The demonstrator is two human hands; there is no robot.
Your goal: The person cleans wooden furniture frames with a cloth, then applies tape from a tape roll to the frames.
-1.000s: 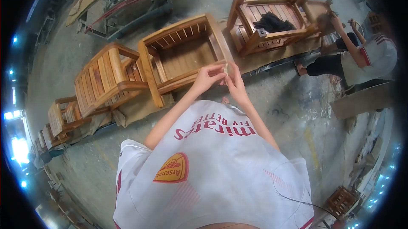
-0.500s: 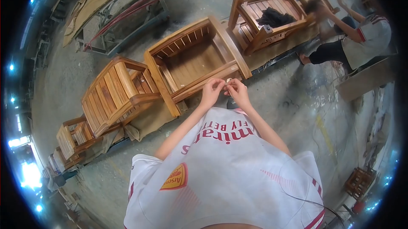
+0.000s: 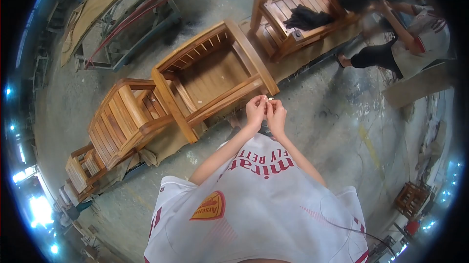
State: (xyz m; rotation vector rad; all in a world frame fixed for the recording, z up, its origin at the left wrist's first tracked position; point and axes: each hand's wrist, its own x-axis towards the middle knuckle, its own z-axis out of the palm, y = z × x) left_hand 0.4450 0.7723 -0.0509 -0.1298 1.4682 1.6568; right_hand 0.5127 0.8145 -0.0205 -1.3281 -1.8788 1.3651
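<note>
Pinching a small pale piece point(image 3: 271, 99) between the fingertips, as it appears, calls for a light, even hold, with the thumbs opposing the forefingers so that it neither slips nor twists; it is too small to identify. Since both hands work so close together, one would do well to steady it while the other makes the fine movements, and to leave its edge in sight. The left hand point(image 3: 255, 112) has its fingers curled inward and its tips drawn together, though whether it grips the piece cannot be told. The right hand point(image 3: 276, 116) is bent likewise, its fingertips at the piece and seemingly closed on it. Both forearms reach forward from the shirt point(image 3: 273, 199) and converge, the hands raised in front of the body, nearly touching. Just beyond them is the near corner of an open wooden frame point(image 3: 251, 58), with slats along its far side and a flat panel inside. To its left stands a slatted wooden chair point(image 3: 115, 116); to its right, another wooden piece point(image 3: 293, 42) bears a dark cloth point(image 3: 308, 18). Farther right, a co-worker point(image 3: 427, 38) sits low, arms extended toward dark material.
</note>
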